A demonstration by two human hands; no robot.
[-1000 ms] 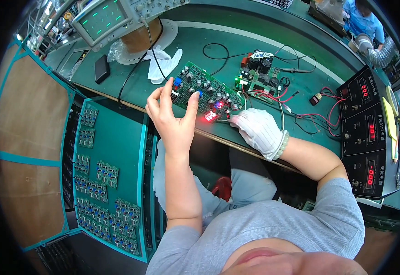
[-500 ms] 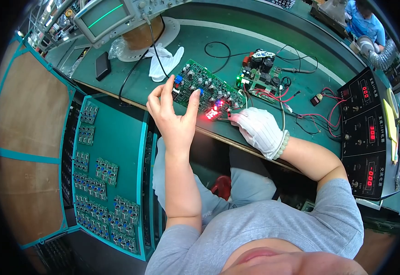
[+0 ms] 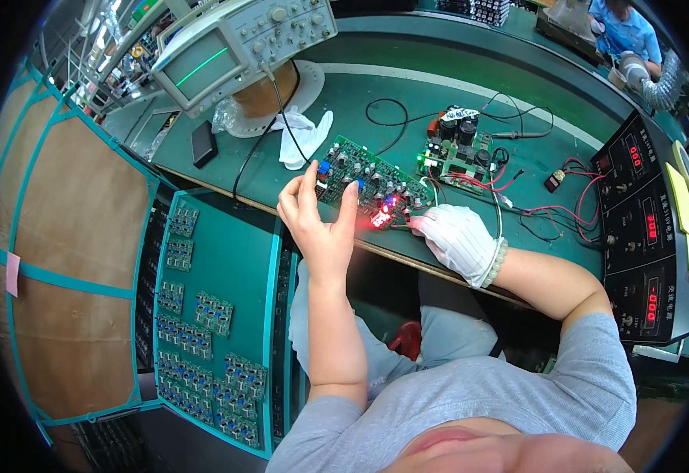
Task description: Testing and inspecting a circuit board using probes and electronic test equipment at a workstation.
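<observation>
A long green circuit board (image 3: 376, 169) lies at the bench's near edge, crowded with small components, with red lights glowing near its right end. My bare left hand (image 3: 319, 229) grips its left part. The thumb and index finger are spread around the corner, their tips by two blue components. My right hand (image 3: 456, 240), in a white striped glove, is at the board's right end beside the red lights. Its fingers are pinched together; what they hold is hidden. Behind it sits a second circuit board (image 3: 464, 158) with large black capacitors and a green light, with wires running close by.
An oscilloscope (image 3: 202, 67) showing a green line stands at the back left, near a white glove (image 3: 303, 140) and a black box (image 3: 202, 144). Power supplies (image 3: 648, 229) with red displays stand right. Small boards fill a green rack (image 3: 230, 236) at left. A co-worker (image 3: 628, 35) sits far right.
The whole view has shifted, so the bench appears further right and lower. Both hands keep their places on the board, with no clear change of grip.
</observation>
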